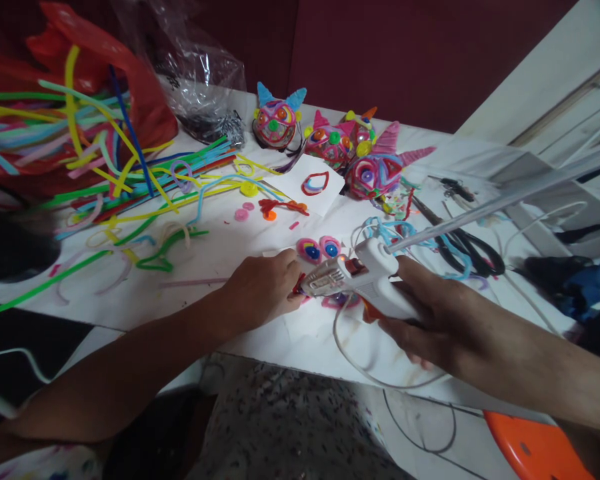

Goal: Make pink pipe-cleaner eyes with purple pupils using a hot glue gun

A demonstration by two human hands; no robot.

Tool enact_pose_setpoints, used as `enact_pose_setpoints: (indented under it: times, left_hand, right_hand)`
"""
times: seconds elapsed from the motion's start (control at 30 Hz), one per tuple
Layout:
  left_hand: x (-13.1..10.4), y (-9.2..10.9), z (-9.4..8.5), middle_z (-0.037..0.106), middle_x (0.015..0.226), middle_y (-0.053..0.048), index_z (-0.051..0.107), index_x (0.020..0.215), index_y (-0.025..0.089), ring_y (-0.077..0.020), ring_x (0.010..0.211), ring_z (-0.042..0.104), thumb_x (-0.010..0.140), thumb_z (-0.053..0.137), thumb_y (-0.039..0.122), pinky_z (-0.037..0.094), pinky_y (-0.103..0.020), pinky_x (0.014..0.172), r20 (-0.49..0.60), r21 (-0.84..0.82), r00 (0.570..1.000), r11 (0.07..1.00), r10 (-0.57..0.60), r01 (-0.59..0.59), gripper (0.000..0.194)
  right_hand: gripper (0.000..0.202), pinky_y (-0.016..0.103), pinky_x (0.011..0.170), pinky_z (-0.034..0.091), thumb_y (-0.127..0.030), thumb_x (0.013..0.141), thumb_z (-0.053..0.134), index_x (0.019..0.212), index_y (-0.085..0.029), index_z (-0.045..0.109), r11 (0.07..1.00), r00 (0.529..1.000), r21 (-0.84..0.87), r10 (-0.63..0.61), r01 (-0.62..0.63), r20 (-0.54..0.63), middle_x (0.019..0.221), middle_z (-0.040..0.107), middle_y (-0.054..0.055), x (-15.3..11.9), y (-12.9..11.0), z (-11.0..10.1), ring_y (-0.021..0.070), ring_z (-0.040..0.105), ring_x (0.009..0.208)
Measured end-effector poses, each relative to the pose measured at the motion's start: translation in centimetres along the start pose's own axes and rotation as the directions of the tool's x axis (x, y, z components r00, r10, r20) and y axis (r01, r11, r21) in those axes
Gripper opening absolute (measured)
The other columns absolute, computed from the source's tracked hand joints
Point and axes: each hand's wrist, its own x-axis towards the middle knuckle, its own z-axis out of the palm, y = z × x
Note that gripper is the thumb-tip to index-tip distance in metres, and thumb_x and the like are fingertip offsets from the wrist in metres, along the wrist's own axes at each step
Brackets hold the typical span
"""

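Note:
My right hand (425, 307) is wrapped round the handle of a white hot glue gun (380, 283), with a long clear glue stick (485, 200) jutting from its back. The gun's nozzle points left, right at the fingertips of my left hand (265, 290). Those fingertips pinch a small red piece of pipe cleaner (298, 285), mostly hidden by fingers and nozzle. Just beyond the gun lie two pink pipe-cleaner eyes (311, 251) with blue centres. Another pink and blue piece (340, 300) is partly hidden under the gun.
Loose pipe cleaners (180, 193) and a red bag (150, 100) full of them cover the left. Several decorated balls with pointed ears (276, 123) stand at the back. Black-handled scissors (473, 253) lie right. A white cord (345, 347) loops over the front edge.

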Motion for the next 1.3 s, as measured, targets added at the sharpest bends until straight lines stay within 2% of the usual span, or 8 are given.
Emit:
enact_pose_setpoints:
  times: [0.1, 0.27, 0.6, 0.93, 1.3]
  left_hand:
    - [0.0, 0.0, 0.0, 0.065, 0.091, -0.004, 0.062, 0.085, 0.015, -0.0147, 0.069, 0.062, 0.087, 0.070, 0.037, 0.036, -0.026, 0.050, 0.000, -0.006, 1.000, 1.000, -0.003, 0.003, 0.023]
    - [0.0, 0.1, -0.1, 0.065, 0.090, -0.004, 0.064, 0.087, 0.016, -0.0155, 0.072, 0.063, 0.089, 0.069, 0.037, 0.037, -0.026, 0.051, 0.012, 0.011, 1.000, 1.000, -0.005, 0.005, 0.022]
    - [0.0, 0.1, 0.0, 0.064, 0.087, -0.003, 0.062, 0.088, 0.016, -0.0141, 0.070, 0.064, 0.087, 0.070, 0.038, 0.036, -0.025, 0.050, -0.025, 0.035, 1.000, 0.999, -0.010, 0.011, 0.023]
    - [0.0, -0.1, 0.2, 0.063, 0.085, -0.002, 0.061, 0.087, 0.017, -0.0135, 0.070, 0.064, 0.087, 0.069, 0.036, 0.035, -0.024, 0.050, -0.043, 0.030, 0.999, 1.000, 0.009, -0.008, 0.020]
    - [0.0, 0.1, -0.1, 0.064, 0.090, -0.003, 0.062, 0.088, 0.017, -0.0153, 0.074, 0.065, 0.088, 0.068, 0.036, 0.038, -0.025, 0.052, 0.024, 0.006, 0.999, 1.000, -0.021, 0.021, 0.020]
  right_hand:
    - [0.020, 0.025, 0.046, 0.040, -0.040, 0.091, 0.057, 0.098, -0.025, 0.046, 1.000, 0.997, -0.007, 0.012, -0.011, 0.073, 0.069, 0.054, -0.003, 0.0, 0.5, 0.1, 0.0149, 0.048, 0.058]
    - [0.019, 0.025, 0.048, 0.041, -0.041, 0.096, 0.053, 0.100, -0.026, 0.042, 0.999, 0.996, 0.032, 0.039, -0.042, 0.085, 0.070, 0.051, -0.005, 0.0, 1.1, -0.1, 0.0138, 0.048, 0.059]
    - [0.028, 0.024, 0.041, 0.042, -0.044, 0.088, 0.060, 0.091, -0.026, 0.040, 0.991, 0.995, 0.125, 0.028, -0.040, 0.093, 0.057, 0.052, -0.007, 1.0, 0.7, 0.0, 0.0139, 0.052, 0.049]
    - [0.024, 0.024, 0.043, 0.042, -0.038, 0.086, 0.062, 0.092, -0.026, 0.043, 0.991, 0.998, 0.130, 0.003, -0.011, 0.064, 0.064, 0.057, -0.005, 1.3, 1.1, -0.2, 0.0132, 0.053, 0.052]
    - [0.027, 0.023, 0.043, 0.038, -0.043, 0.086, 0.065, 0.093, -0.026, 0.045, 0.995, 0.998, 0.104, -0.014, 0.008, 0.065, 0.068, 0.056, -0.004, 1.4, 1.2, 0.0, 0.0127, 0.049, 0.053]
